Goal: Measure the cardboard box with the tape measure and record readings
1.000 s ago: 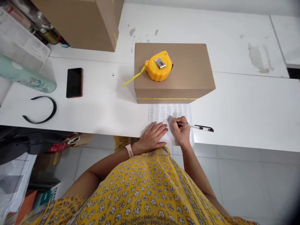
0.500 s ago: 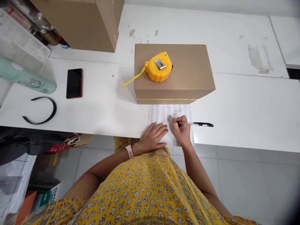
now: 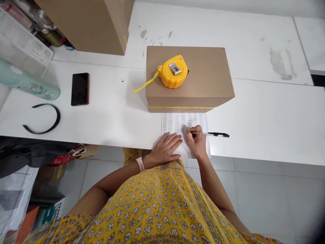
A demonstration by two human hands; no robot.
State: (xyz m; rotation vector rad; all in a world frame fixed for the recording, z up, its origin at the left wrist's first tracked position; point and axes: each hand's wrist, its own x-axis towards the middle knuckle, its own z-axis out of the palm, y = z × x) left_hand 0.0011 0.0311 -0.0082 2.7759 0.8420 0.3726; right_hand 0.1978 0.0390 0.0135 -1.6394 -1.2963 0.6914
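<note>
My right hand (image 3: 196,142) is closed round a pen (image 3: 212,134), its tip resting on a printed sheet of paper (image 3: 182,122) at the table's near edge. My left hand (image 3: 166,147) lies flat on the sheet's lower left, fingers stretched out, a pink watch on the wrist. Just beyond the sheet stands a brown cardboard box (image 3: 203,79) with a yellow tape measure (image 3: 173,72) on top, its yellow tape end hanging off the left side.
On the white table (image 3: 266,115) to the left lie a black phone (image 3: 80,89), a black curved band (image 3: 43,118) and a mint green bottle (image 3: 27,83). A large cardboard box (image 3: 93,23) stands at the back left. Bags and boxes crowd the floor at lower left.
The pen's free end has tilted slightly upward while its tip stays on the sheet. My left hand has not moved.
</note>
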